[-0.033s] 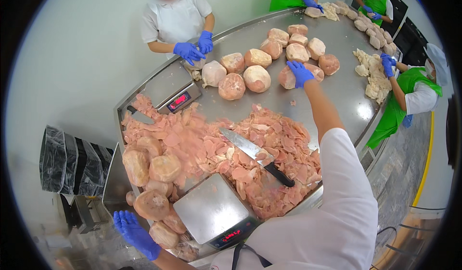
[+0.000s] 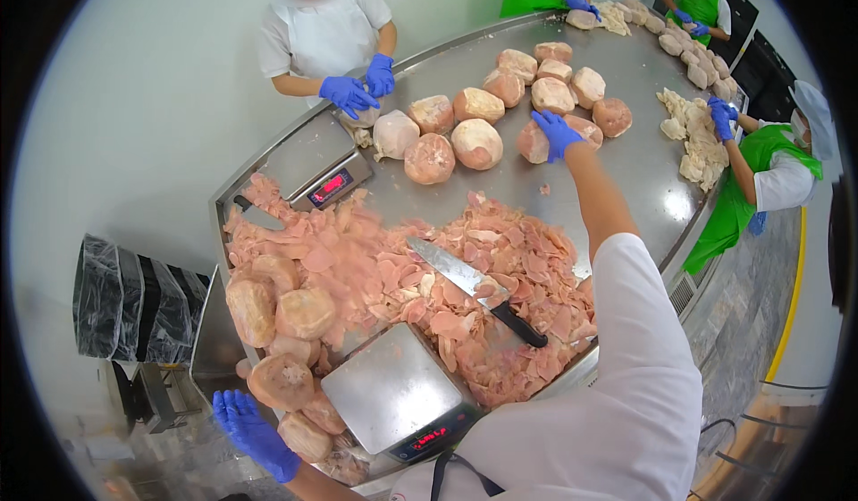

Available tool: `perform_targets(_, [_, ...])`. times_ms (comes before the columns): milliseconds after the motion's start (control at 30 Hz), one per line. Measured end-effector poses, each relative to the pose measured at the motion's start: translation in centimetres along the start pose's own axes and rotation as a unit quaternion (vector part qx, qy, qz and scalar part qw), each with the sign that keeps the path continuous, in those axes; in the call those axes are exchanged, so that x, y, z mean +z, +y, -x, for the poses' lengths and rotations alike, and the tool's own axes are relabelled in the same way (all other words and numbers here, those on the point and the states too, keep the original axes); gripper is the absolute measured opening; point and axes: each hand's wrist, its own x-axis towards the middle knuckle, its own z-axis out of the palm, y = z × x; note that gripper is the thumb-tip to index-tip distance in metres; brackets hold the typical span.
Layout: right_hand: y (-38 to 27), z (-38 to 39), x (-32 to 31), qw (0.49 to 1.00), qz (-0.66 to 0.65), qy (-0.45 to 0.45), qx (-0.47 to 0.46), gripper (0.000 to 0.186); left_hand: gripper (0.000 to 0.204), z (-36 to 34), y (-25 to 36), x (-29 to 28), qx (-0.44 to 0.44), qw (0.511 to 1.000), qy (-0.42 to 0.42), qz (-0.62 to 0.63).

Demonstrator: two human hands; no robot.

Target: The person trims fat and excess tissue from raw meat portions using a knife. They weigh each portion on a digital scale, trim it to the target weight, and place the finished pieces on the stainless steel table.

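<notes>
In a blue glove, my right hand (image 2: 559,136) reaches across the steel table (image 2: 492,193), its fingers spread over a rounded ball of pink meat (image 2: 534,146) and gripping its top. A second meat ball (image 2: 611,117) lies just to the right of it. My left hand (image 2: 255,436), also gloved in blue, is held off the table's near left edge with fingers extended and nothing in it. Several meat balls (image 2: 281,381) are piled close by. A digital scale (image 2: 393,385) with a bare steel plate stands beside that pile.
A black-handled knife (image 2: 465,277) lies on a broad heap of pink meat trimmings (image 2: 536,260). Another knife (image 2: 259,213) and a second scale (image 2: 332,188) are at the left. A co-worker's gloved hands (image 2: 353,97) handle meat there; people in green aprons work at the far side.
</notes>
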Motion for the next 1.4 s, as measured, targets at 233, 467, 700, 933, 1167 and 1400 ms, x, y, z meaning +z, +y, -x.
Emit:
perform_targets(233, [-2.3, -0.1, -2.5, 0.990, 0.005, -0.124, 0.064, 0.104, 0.049, 1.2, -3.6, 3.9, -0.077, 0.996, -0.040, 0.013])
perform_targets(467, [-2.7, 7.2, 0.7, 0.992, -0.111, 0.022, 0.061, 0.088, 0.043, 5.2, -6.2, 6.2, -0.124, 0.990, -0.063, 0.030])
perform_targets(700, [-4.3, 16.3, 1.5, 0.966, -0.232, 0.036, 0.108, 0.093, 0.032, 10.0, -5.8, 8.5, -0.144, 0.974, -0.097, 0.149])
perform_targets(933, [-0.2, 26.8, 7.3, 0.619, -0.766, 0.047, 0.163, 0.063, 0.031, 15.8, -5.9, 5.2, -0.197, 0.959, -0.148, 0.141])
perform_targets(1167, [-9.5, 34.4, 2.4, 0.326, -0.943, -0.042, 0.059, 0.062, 0.039, 18.3, -4.8, 4.1, -0.307, 0.901, -0.278, 0.127])
perform_targets(1400, [-29.2, 38.7, -0.9, 0.357, -0.878, -0.315, 0.038, 0.065, 0.058, 19.8, -4.8, 11.2, -0.274, 0.912, -0.294, 0.079])
